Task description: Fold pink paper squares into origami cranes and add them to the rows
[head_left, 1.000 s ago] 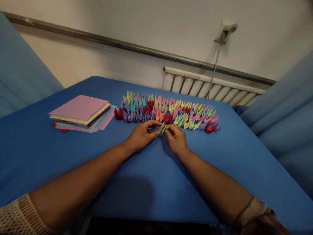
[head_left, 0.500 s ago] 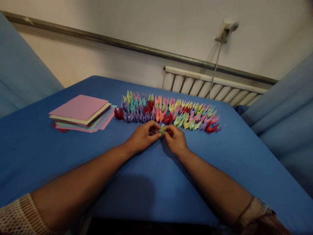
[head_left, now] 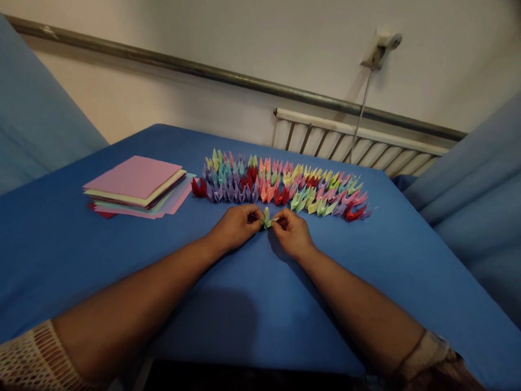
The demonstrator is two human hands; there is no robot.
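A small light-green origami crane (head_left: 266, 219) is held between my two hands, just above the blue-covered table. My left hand (head_left: 237, 225) pinches its left side between thumb and fingers. On the other side, my right hand (head_left: 293, 231) pinches a pointed tip that sticks out to the right. One green point stands upright in the gap between the hands. Right behind them, several rows of folded paper cranes (head_left: 267, 190) in red, purple, pink, yellow, green and blue stand packed close together.
To the left lies a stack of square coloured paper (head_left: 134, 176), pink on top. The blue-covered table (head_left: 195, 315) runs back to a wall with a metal rail (head_left: 203, 70) and a white radiator (head_left: 317, 136). Blue curtains (head_left: 480, 174) hang at both sides.
The green crane's pointed parts have spread apart and show more clearly. My left hand has shifted slightly down, with its fingers more closed, and my right hand now grips an outstretched tip.
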